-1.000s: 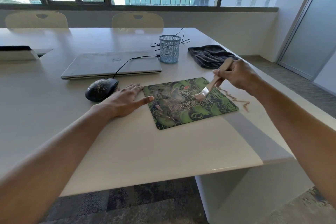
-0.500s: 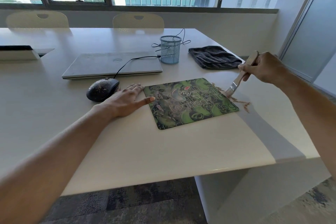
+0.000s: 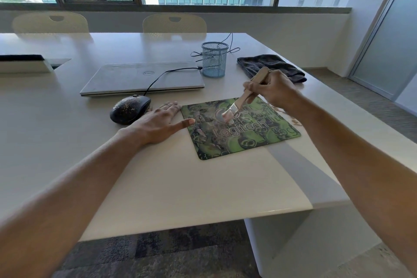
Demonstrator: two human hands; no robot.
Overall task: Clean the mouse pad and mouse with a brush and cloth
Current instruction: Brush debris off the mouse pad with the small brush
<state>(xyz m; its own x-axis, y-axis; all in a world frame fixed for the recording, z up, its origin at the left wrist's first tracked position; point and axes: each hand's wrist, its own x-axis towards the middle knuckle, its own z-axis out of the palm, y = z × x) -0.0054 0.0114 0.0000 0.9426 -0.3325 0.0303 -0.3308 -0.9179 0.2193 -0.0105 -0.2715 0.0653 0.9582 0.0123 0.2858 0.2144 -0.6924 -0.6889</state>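
Wooden in the handle, the brush (image 3: 242, 100) slants with its long axis from 1 o'clock down to 7 o'clock: handle end up and away, bristles down on the pad (image 3: 243, 140), just above the pad's middle. The right hand (image 3: 274, 91) pinches the handle, its fingers curled round it. The green pad lies near the table (image 3: 158, 187) edge, its long axis close to 9-to-3 with the right end a little farther off.

The left hand (image 3: 158, 123) lies flat at the pad's 9 o'clock, fingers straight and close together on the table, thumb spread out with its tip on the pad's left edge. The mouse (image 3: 129, 109) sits just beyond that hand, at 10 o'clock, its nose and cord towards 1 o'clock. The cloth (image 3: 270, 63) lies bunched at 1 o'clock from the pad, apart from it.

Half a second ago the bristles were off the pad at its 3 o'clock edge, by the brown scraps (image 3: 294, 121) on the table — now they are back on the pad. The left hand, mouse and cloth have not moved.

Counted: one brush, one pad, one mouse, one cloth, one shut laptop (image 3: 140, 79) at 11 o'clock, one mesh cup (image 3: 214, 60) at 12, two chairs (image 3: 50, 22) (image 3: 174, 22) across the table.
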